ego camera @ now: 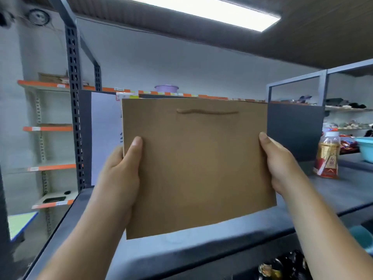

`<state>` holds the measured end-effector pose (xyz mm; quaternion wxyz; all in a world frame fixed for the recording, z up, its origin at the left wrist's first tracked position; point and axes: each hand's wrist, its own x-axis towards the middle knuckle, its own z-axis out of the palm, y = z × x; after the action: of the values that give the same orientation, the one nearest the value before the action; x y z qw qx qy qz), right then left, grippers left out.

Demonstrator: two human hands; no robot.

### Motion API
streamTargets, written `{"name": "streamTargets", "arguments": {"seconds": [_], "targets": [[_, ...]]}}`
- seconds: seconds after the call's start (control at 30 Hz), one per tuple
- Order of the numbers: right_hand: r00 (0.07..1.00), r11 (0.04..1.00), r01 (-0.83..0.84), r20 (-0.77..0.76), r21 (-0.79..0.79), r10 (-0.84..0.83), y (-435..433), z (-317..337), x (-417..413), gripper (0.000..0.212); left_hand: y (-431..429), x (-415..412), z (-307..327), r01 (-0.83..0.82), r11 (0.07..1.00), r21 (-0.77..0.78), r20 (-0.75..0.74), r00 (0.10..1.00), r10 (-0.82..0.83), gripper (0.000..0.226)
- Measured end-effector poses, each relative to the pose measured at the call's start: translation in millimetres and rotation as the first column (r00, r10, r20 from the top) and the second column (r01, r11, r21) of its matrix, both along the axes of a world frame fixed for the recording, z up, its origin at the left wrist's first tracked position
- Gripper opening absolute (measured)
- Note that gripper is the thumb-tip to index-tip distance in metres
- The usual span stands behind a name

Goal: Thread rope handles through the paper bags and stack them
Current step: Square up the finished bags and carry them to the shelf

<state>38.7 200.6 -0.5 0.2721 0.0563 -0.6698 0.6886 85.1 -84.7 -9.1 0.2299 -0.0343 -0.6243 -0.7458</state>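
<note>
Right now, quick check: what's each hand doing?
Left hand: grips the left edge of the brown paper bag, thumb on the front.
Right hand: grips the bag's right edge, thumb on the front.

One paper bag (197, 168), one rope handle (207, 112), two hands (119, 174) (280, 164), one bottle (327, 156), two basins (166, 88) (365, 148).

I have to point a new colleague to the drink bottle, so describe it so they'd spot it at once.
Start at the grey table, to the right of the raised brown paper bag. The bottle stands upright there, before the dark partition and left of a blue basin. Its white cap, amber drink and red-and-gold label set it apart.
</note>
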Motion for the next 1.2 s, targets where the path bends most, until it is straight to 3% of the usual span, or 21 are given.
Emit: {"name": "streamTargets", "arguments": {"seconds": [0.73, 1.13, 1.2], "targets": [[0.991, 0.995, -0.093, 0.096, -0.021, 0.095, -10, -17, -57, 0.039, -15, -43, -10, -0.135, 0.991, -0.015, 0.052, 0.989, 0.135, 0.048], [0.97, 0.97, -0.234, 0.09, 0.063, 0.228, 40, -14, -90, 0.042, 39, -40, -15, -0.278, 0.96, -0.035, 0.052, 0.959, 0.279, 0.057], [0.964, 0.963, -0.26, 0.085, 0.069, 0.254, 51, -16, -94, 0.042, 52, -41, -20, -0.288, 0.957, -0.02, 0.056, 0.956, 0.289, 0.05]]}}
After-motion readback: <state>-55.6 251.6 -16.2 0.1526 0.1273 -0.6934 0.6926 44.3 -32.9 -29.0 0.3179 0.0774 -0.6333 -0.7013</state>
